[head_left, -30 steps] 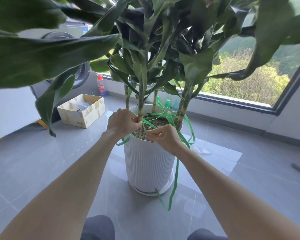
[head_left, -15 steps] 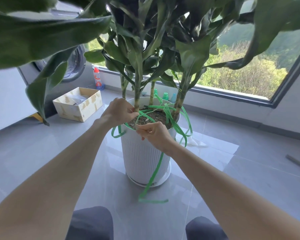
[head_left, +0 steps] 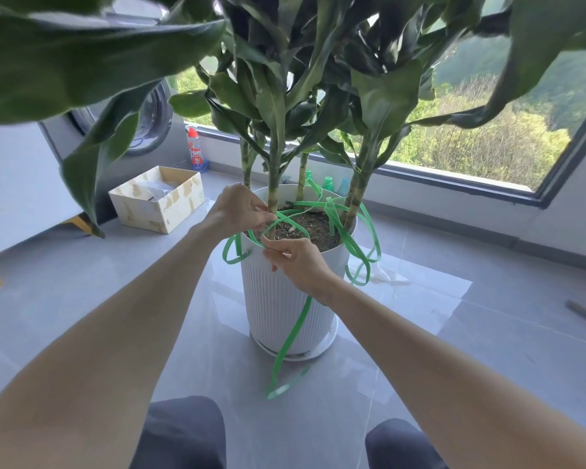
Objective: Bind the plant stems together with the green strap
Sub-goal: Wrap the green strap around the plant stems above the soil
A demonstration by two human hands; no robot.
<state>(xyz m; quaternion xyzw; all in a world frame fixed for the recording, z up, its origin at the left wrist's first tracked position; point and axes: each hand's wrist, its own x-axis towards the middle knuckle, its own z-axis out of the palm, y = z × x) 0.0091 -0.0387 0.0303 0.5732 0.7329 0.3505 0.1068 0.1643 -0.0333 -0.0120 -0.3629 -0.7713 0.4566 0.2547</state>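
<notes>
Green plastic strap [head_left: 292, 336] loops loosely among the plant stems [head_left: 274, 184] above the soil of the white ribbed pot [head_left: 271, 309], spilling over its rim on both sides; one tail hangs down the pot's front to the floor. At the pot's near rim the left hand [head_left: 241, 208] pinches the strap beside the front stem, and the right hand [head_left: 300, 264], fingers curled, pinches it just below. An open cardboard box [head_left: 159, 201] sits left of the pot.
</notes>
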